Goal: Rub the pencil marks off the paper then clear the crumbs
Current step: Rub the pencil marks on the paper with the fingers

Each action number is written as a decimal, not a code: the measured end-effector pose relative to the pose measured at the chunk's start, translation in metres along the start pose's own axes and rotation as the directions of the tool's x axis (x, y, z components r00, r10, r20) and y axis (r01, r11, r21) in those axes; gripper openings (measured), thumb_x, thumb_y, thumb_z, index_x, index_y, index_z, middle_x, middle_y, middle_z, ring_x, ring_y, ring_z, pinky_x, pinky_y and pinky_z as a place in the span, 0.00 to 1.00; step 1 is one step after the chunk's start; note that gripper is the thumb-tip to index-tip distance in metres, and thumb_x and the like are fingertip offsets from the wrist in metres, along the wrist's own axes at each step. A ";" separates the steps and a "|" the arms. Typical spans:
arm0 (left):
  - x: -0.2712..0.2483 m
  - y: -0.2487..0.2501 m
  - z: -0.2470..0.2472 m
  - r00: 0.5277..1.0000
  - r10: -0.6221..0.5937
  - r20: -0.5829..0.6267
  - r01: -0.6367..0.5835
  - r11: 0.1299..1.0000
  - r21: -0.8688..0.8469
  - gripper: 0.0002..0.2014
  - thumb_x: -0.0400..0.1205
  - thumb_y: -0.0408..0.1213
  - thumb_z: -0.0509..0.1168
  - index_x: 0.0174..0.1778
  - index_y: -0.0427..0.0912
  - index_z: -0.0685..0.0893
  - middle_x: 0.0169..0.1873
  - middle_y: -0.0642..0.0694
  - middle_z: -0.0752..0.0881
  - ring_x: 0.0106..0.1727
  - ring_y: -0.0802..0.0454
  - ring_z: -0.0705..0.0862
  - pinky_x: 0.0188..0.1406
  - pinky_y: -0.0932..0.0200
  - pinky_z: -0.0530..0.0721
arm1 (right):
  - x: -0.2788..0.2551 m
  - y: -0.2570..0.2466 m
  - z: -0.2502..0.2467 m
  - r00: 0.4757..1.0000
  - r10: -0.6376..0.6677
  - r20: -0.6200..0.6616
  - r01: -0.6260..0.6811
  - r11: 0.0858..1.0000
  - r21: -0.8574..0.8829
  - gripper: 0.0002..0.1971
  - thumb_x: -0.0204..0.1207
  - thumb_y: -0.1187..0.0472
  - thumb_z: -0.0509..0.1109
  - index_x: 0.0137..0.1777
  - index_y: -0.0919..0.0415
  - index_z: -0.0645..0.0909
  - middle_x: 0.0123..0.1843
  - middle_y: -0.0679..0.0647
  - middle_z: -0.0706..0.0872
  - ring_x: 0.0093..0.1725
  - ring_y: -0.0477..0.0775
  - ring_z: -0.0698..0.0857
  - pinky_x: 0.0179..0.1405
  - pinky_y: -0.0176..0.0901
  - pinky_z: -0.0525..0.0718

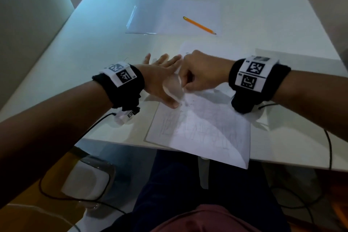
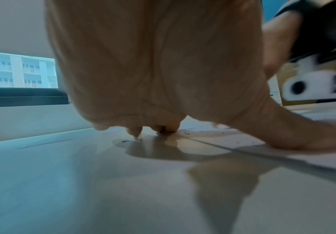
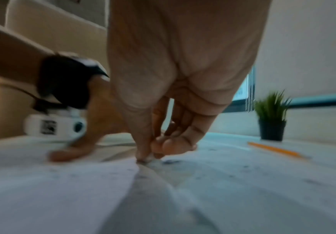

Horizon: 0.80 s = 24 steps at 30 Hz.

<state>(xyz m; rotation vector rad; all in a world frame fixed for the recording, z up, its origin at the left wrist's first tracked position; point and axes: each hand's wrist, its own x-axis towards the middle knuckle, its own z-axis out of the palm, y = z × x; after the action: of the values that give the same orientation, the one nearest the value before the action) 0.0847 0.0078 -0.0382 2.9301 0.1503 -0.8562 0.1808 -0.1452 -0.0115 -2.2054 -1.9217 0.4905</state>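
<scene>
Right hand (image 1: 203,73), fingers curled, pinches small eraser (image 3: 144,159) onto scribbled paper (image 1: 203,130) at sheet's 11 o'clock. Left hand (image 1: 160,75) flat, fingers spread, thumb pins sheet's 9 o'clock edge. Crumbs (image 3: 170,161) scatter beside eraser. Pencil (image 1: 199,25) well apart, 12 o'clock. Risk: near edge overhangs table (image 1: 84,47); hard strokes could buckle sheet.

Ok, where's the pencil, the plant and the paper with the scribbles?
pencil (image 1: 199,25), head view, middle of its orange shaft.
plant (image 3: 271,109), right wrist view, its green leaves.
paper (image 1: 203,130), head view, bare scribbled middle of the sheet.
</scene>
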 end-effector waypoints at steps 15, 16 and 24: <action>0.001 0.000 0.002 1.000 -0.002 -0.021 0.001 1.000 -0.022 0.75 0.52 0.82 0.67 0.85 0.55 0.29 0.84 0.57 0.28 0.85 0.47 0.30 0.78 0.28 0.28 | -0.006 -0.012 0.004 0.991 -0.079 0.113 0.072 0.995 0.064 0.03 0.68 0.64 0.77 0.34 0.60 0.89 0.30 0.46 0.88 0.32 0.45 0.85 0.34 0.28 0.80; 0.001 -0.002 0.002 1.000 0.004 -0.018 -0.004 1.000 -0.023 0.75 0.52 0.83 0.66 0.85 0.56 0.29 0.84 0.57 0.28 0.85 0.47 0.29 0.78 0.28 0.27 | -0.004 -0.007 0.001 0.995 -0.037 0.097 0.031 0.997 0.064 0.02 0.69 0.63 0.78 0.35 0.58 0.90 0.32 0.46 0.89 0.34 0.44 0.86 0.36 0.30 0.82; 0.001 0.001 0.002 1.000 0.009 -0.022 -0.009 1.000 0.000 0.67 0.56 0.81 0.68 0.86 0.64 0.40 0.85 0.56 0.29 0.85 0.45 0.28 0.78 0.26 0.29 | 0.003 -0.016 0.004 0.990 -0.087 0.109 0.081 0.995 0.063 0.03 0.69 0.62 0.78 0.35 0.57 0.91 0.31 0.45 0.88 0.33 0.45 0.85 0.35 0.28 0.81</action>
<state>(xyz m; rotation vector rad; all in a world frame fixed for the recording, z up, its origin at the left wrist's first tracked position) 0.0845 0.0069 -0.0403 2.9388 0.1389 -0.8234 0.1652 -0.1398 -0.0103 -2.0930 -2.0185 0.6605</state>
